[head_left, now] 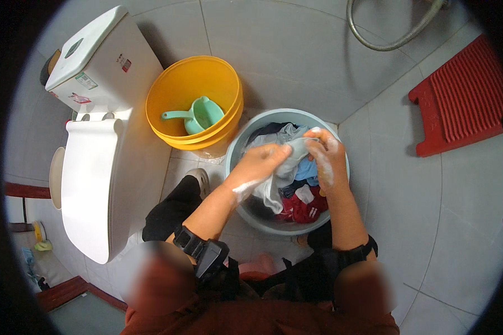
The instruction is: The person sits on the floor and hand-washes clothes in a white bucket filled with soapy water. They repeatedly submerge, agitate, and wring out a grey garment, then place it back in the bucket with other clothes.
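Both hands hold a wet, pale grey cloth [298, 151] stretched between them over a round light-blue plastic basin [281, 230]. My left hand [262, 164] pinches its left side, thumb on top, with white suds on the wrist. My right hand [327, 153] grips the other end, and foam streaks its fingers and thumb side. Part of the pale cloth hangs down into the basin. Below lie more clothes: a blue garment [307, 171], a dark red garment with white stripes [305, 208] and dark fabric [271, 130] along the far rim.
A yellow bucket [180, 79] holding a mint-green dipper [205, 115] stands beyond the basin, to the left. Farther left is a white toilet [90, 188]. A red ribbed plastic stool [465, 96] leans at the right. A metal shower hose [379, 45] hangs from the wall above.
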`<state>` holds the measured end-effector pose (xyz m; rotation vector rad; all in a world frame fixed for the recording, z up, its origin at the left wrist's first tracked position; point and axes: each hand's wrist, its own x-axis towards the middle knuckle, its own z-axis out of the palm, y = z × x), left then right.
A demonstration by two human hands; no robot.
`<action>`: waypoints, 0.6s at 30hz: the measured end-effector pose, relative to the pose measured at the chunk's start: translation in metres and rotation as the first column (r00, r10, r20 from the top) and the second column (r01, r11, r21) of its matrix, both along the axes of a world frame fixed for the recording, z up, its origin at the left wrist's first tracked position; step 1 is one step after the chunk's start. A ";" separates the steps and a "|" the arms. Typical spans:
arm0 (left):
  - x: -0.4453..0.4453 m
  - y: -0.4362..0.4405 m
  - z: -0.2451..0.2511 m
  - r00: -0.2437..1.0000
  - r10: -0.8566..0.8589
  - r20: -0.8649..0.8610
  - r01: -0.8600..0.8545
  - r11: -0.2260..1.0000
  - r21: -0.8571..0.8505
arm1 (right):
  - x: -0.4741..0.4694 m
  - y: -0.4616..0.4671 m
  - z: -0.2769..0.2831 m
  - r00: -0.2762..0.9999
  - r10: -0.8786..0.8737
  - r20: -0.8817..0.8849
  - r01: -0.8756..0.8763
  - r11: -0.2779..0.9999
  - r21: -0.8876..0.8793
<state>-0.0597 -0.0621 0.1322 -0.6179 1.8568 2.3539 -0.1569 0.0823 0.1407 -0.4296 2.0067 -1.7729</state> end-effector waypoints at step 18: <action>0.003 -0.003 -0.045 0.832 0.444 -0.333 -0.533 0.806 -0.256 | 0.000 0.009 -0.045 0.979 -0.161 -0.123 0.170 0.984 0.059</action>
